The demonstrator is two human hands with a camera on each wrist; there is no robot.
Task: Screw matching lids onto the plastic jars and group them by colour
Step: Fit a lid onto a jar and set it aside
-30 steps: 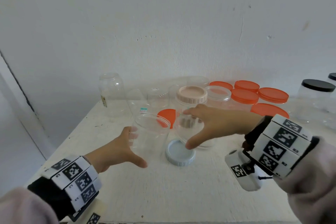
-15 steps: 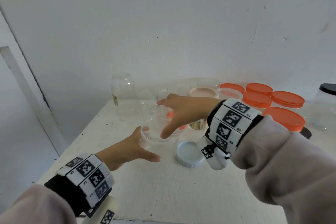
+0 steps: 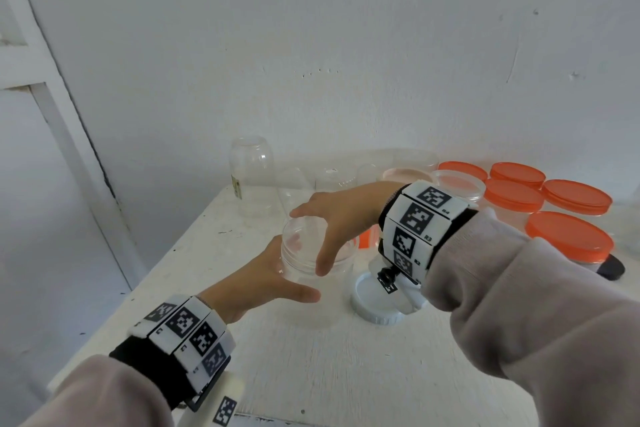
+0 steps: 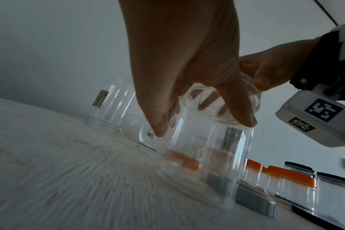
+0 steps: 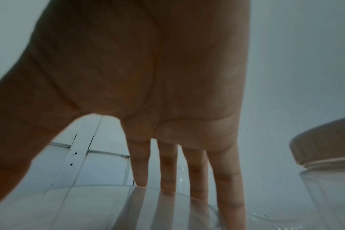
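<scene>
A clear lidless plastic jar (image 3: 298, 253) stands upright on the white table (image 3: 311, 374). My left hand (image 3: 291, 274) wraps round its side from the left, thumb in front just under the rim. My right hand (image 3: 308, 241) comes down over its mouth, with the thumb on the near rim and the fingers (image 5: 167, 171) on the far rim. The left wrist view shows the same jar (image 4: 207, 155) with both hands on it. A pale blue-white lid (image 3: 370, 305) lies flat on the table just right of the jar, partly under my right wrist.
Several orange-lidded jars (image 3: 568, 239) are grouped at the back right, and a black lid (image 3: 611, 267) lies beside them. A beige-lidded jar (image 3: 405, 175) and clear lidless jars (image 3: 251, 180) stand along the wall. An orange lid (image 3: 365, 236) lies behind my right hand.
My right hand left the beige-lidded jar and moved left onto the mouth of the clear jar. My left hand stayed on that jar's side.
</scene>
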